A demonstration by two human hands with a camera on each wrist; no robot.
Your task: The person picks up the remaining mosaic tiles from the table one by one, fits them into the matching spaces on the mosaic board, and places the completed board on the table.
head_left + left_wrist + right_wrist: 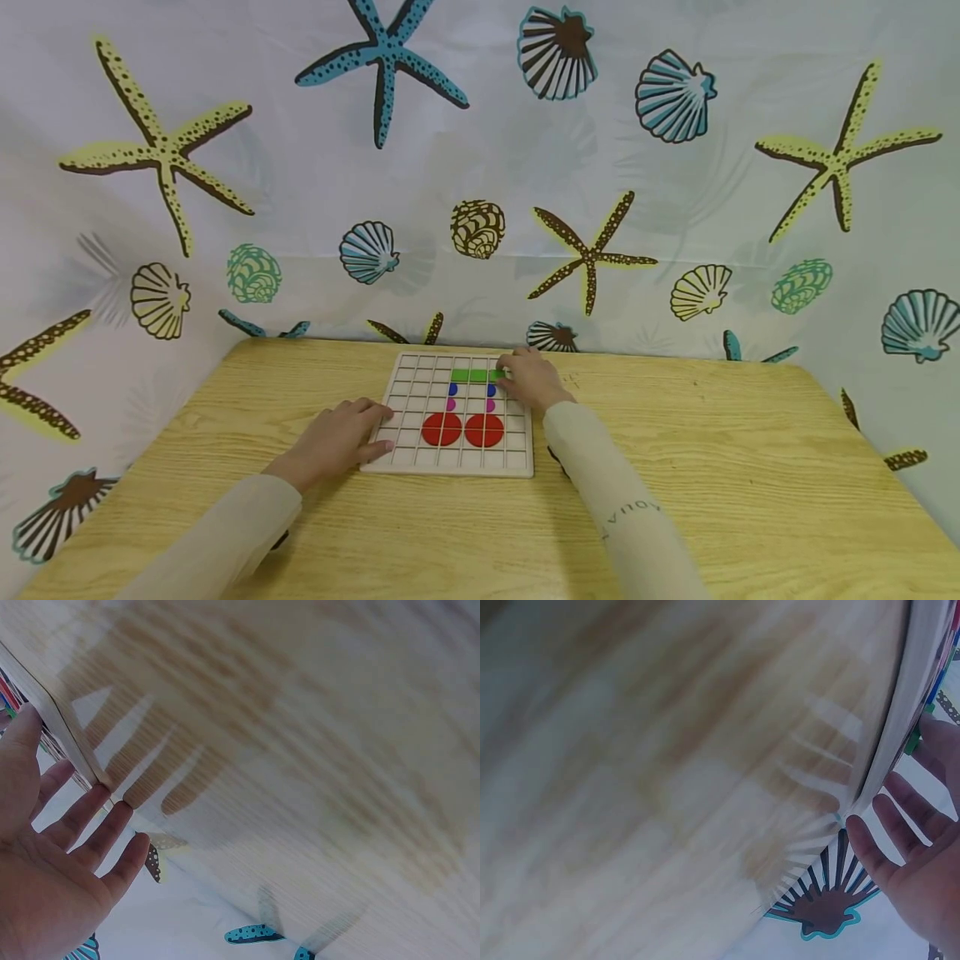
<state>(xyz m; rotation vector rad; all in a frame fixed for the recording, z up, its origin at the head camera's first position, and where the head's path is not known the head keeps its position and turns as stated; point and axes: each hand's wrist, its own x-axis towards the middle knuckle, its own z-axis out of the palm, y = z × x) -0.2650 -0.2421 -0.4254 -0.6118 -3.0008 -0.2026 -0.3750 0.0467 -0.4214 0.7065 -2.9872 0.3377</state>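
A white grid board (408, 387) lies on the table, its squares divided by raised lines. On it are two large red discs (442, 429), small magenta half-rounds (451, 405), small blue half-rounds (453, 390) and a row of green squares (470, 376). My left hand (335, 442) rests at the board's left edge, fingers loosely spread, with thumb and index finger on the board. At the upper right, my right hand (534, 379) pinches the green piece (913, 740) at the row's right end between thumb and index finger. Its other fingers extend beside the board's edge.
The wood-grain table (712, 467) extends to both sides and in front of the board. Behind and beside it hangs a white cloth (450, 175) printed with starfish and shells. Both forearms wear light sleeves (607, 492).
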